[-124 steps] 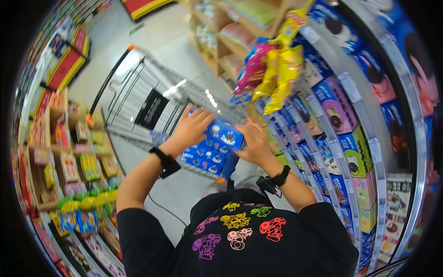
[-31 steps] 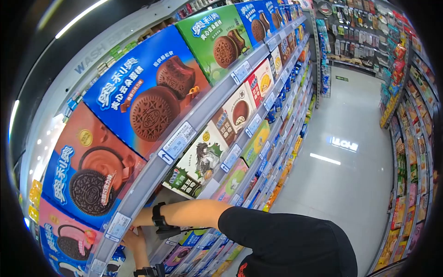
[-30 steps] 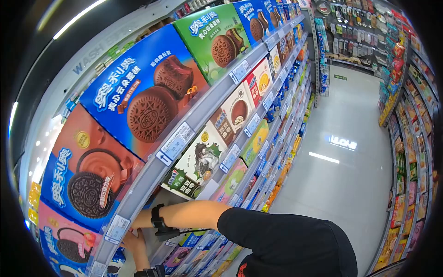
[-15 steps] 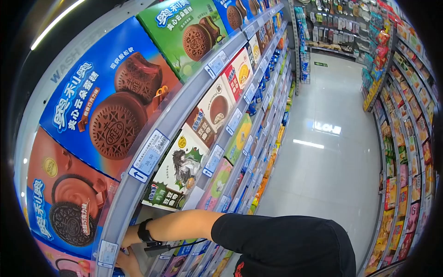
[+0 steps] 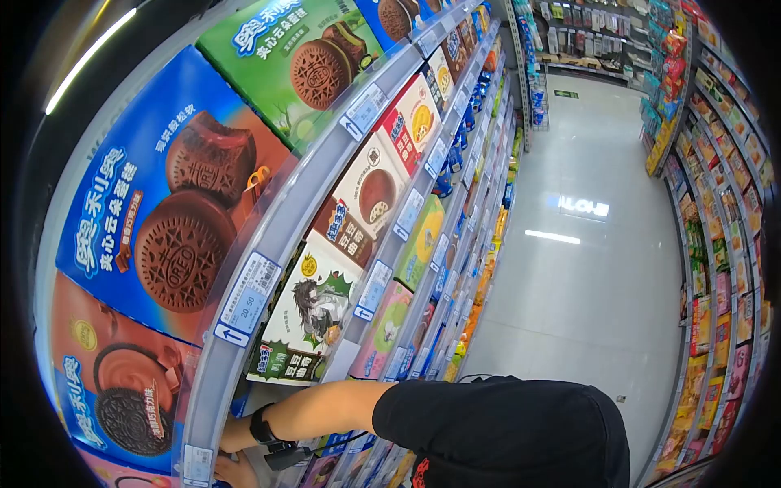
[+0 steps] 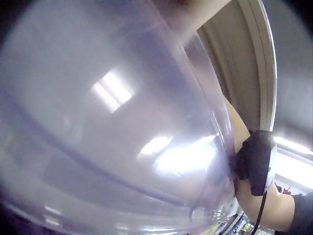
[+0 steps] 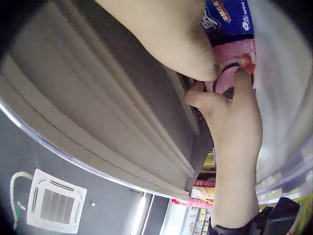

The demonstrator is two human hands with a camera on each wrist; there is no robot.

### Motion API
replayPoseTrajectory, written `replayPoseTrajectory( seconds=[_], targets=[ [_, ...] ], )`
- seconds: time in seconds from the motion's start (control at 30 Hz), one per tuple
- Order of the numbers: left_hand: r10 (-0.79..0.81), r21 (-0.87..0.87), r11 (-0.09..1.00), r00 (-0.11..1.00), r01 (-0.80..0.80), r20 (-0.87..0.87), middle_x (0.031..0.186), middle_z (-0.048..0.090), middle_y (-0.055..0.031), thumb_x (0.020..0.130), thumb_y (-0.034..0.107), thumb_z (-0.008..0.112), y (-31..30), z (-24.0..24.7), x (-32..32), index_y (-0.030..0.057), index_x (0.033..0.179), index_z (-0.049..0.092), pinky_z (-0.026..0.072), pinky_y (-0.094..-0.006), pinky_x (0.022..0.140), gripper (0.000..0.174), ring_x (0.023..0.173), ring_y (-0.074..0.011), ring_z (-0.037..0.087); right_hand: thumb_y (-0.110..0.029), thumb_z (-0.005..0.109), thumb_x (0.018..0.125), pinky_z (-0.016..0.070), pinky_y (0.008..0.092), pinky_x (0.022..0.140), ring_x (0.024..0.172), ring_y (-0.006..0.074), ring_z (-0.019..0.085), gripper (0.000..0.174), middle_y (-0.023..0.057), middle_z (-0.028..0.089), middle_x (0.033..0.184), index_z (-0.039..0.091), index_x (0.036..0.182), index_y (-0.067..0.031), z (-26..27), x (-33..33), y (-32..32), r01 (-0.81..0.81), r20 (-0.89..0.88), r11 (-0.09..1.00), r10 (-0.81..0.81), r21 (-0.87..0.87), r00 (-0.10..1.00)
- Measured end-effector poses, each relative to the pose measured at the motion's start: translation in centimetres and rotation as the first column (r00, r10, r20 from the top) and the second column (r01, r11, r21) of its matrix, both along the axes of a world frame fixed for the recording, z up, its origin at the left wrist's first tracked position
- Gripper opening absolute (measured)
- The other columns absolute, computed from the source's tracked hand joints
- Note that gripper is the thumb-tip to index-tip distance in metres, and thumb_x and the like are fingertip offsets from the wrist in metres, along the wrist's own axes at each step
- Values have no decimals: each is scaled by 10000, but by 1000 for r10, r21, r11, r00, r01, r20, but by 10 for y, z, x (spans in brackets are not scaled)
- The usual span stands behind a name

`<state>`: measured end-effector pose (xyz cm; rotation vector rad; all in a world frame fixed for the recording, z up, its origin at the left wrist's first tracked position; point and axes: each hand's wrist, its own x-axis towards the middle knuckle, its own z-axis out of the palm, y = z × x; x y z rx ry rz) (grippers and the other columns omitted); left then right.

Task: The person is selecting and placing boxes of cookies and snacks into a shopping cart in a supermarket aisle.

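Note:
Both hands are together inside a shelf bay, low at the left of the head view. In the right wrist view my left hand (image 7: 237,107) is at a pink biscuit box (image 7: 237,56) with a strawberry picture, one finger on its front and the thumb beside its edge. My right hand (image 7: 188,54) looms large from above, its fingertips hidden close to the same box. Its forearm (image 5: 325,411) crosses the head view into a black sleeve. In the left wrist view a clear plastic shelf front (image 6: 112,137) covers most of the picture.
Above the hands, a blue Oreo cake box (image 5: 163,203) and a green one (image 5: 293,65) line the top shelf. A price-tag rail (image 5: 248,297) runs along its edge. White cookie boxes (image 5: 305,313) stand below. The aisle floor (image 5: 561,285) lies to the right, with another shelf (image 5: 716,268) beyond.
About four seconds ago both hands held a blue box over a shopping cart; now they are in the shelf. In the last second the head view has shifted, and the hands stay in the bay.

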<state>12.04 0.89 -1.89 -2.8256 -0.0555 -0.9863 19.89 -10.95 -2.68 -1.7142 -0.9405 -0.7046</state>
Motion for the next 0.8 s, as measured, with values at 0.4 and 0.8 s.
replayPoseTrajectory(
  seconds=[0.4, 0.8],
  targets=[
    [5, -30, 1000, 1000, -5, -7, 1358, 394, -266, 691, 339, 737, -24, 27, -5, -13, 1366, 320, 261, -484, 1054, 867, 1268, -425, 343, -234, 620, 724, 389, 419, 909, 1042, 310, 533, 382, 152, 598, 1098, 613, 1064, -60, 25, -25, -15, -41, -56, 999, 41, -4, 998],
    [-43, 73, 996, 992, 53, -122, 1360, 414, -247, 648, 332, 761, 35, 25, 2, 46, 1360, 385, 248, -455, 1071, 854, 1294, -394, 339, -181, 601, 720, 264, 445, 1098, 1257, 300, 439, 497, 125, 537, 1287, 564, 1201, -62, 35, -36, -21, -25, -203, 998, 14, -54, 979]
  ],
)
